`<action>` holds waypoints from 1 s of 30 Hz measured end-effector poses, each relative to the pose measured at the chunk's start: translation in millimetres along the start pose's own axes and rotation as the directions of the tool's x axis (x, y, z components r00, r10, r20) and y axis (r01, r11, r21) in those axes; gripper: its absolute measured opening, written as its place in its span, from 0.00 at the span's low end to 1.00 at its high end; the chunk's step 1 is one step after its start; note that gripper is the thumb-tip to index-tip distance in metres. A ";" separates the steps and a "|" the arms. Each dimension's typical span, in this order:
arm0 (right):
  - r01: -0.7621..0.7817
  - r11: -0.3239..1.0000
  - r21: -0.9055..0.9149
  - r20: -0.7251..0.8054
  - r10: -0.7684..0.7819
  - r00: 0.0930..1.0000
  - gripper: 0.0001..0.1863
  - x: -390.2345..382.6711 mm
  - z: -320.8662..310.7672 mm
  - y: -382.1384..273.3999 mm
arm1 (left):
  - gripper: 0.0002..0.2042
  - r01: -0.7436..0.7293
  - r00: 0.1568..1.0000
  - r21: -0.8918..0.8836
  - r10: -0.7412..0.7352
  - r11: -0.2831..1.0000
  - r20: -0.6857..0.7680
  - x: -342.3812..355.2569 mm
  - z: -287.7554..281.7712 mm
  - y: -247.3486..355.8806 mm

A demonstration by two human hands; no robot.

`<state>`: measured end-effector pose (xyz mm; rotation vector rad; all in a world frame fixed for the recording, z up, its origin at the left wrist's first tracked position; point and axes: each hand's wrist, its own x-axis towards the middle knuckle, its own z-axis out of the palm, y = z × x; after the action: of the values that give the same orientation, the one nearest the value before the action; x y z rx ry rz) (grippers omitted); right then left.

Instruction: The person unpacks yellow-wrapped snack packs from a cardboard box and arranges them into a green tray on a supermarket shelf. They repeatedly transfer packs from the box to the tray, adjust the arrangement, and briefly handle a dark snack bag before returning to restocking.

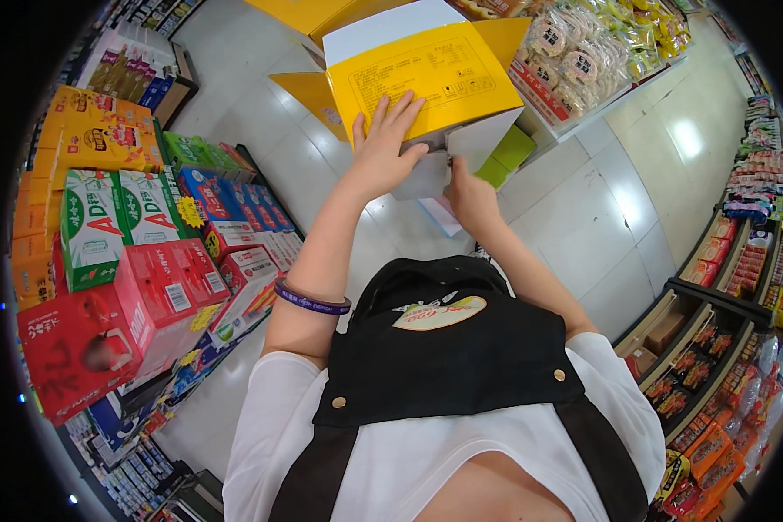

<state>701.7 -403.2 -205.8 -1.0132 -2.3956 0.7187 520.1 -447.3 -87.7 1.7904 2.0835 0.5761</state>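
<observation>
A large yellow cardboard box [426,74] with white inner flaps is tilted in front of me, its flaps standing loose. My left hand [383,152] lies on its printed yellow panel with the fingers spread and the thumb by the near edge. Close by on the right, my right hand [471,196] pinches a white flap [487,143] at the box's near side. Its fingertips are partly hidden by the cardboard. A green box [511,155] shows behind that flap. Below the hands is a pale blue and pink flat piece [440,216], partly covered.
On the left are stacked red drink cartons [170,283], green-and-white cartons [117,209] and orange cartons [100,135]. A bin of wrapped round crackers [574,56] stands at the upper right. Shelves of packaged snacks [696,357] line the right side. Grey floor tiles [574,217] lie between.
</observation>
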 end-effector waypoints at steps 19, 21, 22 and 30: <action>-0.255 0.866 0.431 0.431 0.051 0.901 0.17 4.0 114.2 58.8 | 0.76 -0.085 0.983 0.255 0.040 0.963 0.177 -4.5 -5.0 26.1; -0.468 0.647 0.601 0.482 0.174 0.859 0.21 8.1 150.7 80.3 | 0.77 -0.124 0.984 0.208 0.093 0.970 0.152 0.8 6.0 24.2; -0.648 0.547 0.531 0.569 0.337 0.750 0.22 13.7 135.8 54.6 | 0.77 -0.105 0.988 0.173 0.083 0.979 0.127 -7.4 9.0 18.0; -0.516 0.735 0.440 0.539 0.243 0.806 0.21 1.8 166.3 75.3 | 0.74 0.020 0.993 0.237 -0.046 0.971 0.107 -44.0 1.2 48.8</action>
<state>644.8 -405.0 -379.3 -1.1780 -2.0599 1.8900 569.1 -484.5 -64.5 1.8608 2.1754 0.2201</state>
